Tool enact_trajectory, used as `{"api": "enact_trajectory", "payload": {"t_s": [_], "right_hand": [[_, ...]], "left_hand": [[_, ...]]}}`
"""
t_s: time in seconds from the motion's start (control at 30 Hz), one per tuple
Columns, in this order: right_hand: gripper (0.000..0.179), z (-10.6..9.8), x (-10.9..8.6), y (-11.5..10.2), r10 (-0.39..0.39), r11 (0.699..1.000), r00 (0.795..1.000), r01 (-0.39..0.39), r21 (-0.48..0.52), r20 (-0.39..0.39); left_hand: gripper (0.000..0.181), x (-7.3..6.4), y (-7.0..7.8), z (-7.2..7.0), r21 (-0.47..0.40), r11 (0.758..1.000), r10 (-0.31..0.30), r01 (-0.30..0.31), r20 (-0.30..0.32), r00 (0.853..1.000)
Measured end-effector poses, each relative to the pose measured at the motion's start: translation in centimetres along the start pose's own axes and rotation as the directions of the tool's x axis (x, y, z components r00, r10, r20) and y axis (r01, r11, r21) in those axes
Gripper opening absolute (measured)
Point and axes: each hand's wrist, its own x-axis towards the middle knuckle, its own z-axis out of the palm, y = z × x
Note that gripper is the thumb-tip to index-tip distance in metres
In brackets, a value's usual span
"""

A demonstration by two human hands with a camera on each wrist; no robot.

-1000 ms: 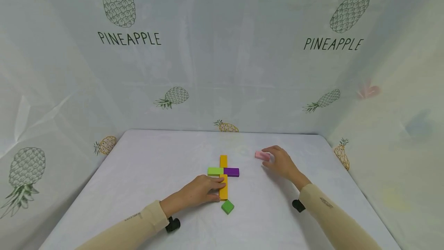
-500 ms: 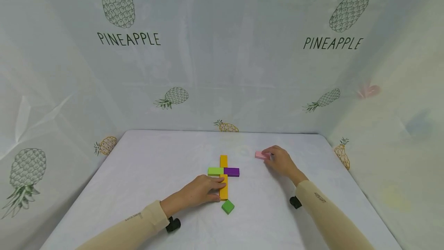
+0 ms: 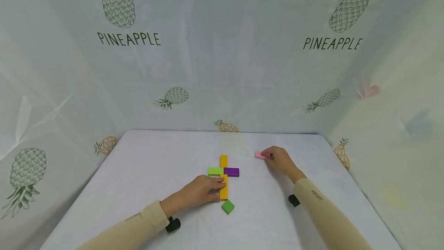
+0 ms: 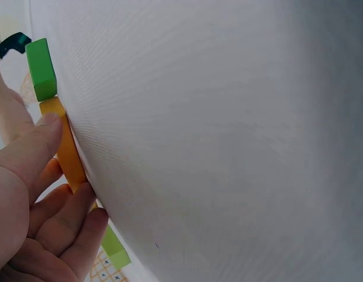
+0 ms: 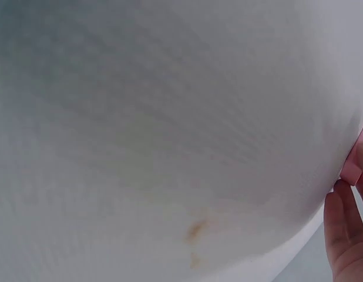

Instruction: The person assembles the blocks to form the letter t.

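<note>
My left hand (image 3: 199, 191) holds a long orange block (image 3: 223, 193) near the table's middle, thumb at its near end and fingers on it farther along, as the left wrist view also shows. Beyond it lie a light green block (image 3: 215, 171) and a purple block (image 3: 231, 172), end to end crosswise, with another orange block (image 3: 223, 161) behind them. A green block (image 3: 227, 206) sits turned cornerwise at the long block's near end. Farther right, my right hand (image 3: 282, 162) pinches a pink block (image 3: 260, 155) by its right part; the fingers hide that end.
A white-covered table (image 3: 166, 149) carries the blocks, its far edge meeting a pineapple-printed curtain (image 3: 222, 57). More of that sheeting rises along both sides. Dark wrist cameras (image 3: 173, 225) hang below both sleeves.
My right fingers have drawn together on the pink block's right part, and the right forearm has shifted slightly left. My left hand and the other blocks stay as they were.
</note>
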Motion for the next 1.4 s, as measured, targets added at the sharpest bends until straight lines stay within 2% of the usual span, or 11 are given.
{"api": "enact_trajectory", "payload": {"t_s": [0.43,0.67,1.03,1.4], "right_hand": [[0.02,-0.1,0.3,0.0,0.025,0.999,0.999,-0.023,-0.038,0.03],[0.019,-0.3,0.0,0.1,0.006,0.999,1.0,-0.005,-0.039,0.018],[0.02,-0.7,-1.1,-0.2,0.008,1.0,1.0,-0.007,-0.029,0.023],[0.018,-1.6,-2.7,-0.4,-0.053,0.998,0.999,0.054,-0.044,0.012]], "left_hand": [[0.055,-0.1,0.0,0.1,0.001,1.0,0.01,-0.01,-0.006,1.0],[0.055,-0.2,-0.1,0.2,0.014,1.0,0.024,-0.023,-0.02,1.0],[0.056,-0.2,-0.1,0.2,0.011,1.0,-0.008,0.008,-0.005,1.0],[0.056,-0.1,-0.4,0.3,0.017,1.0,-0.001,0.001,0.0,1.0]]}}
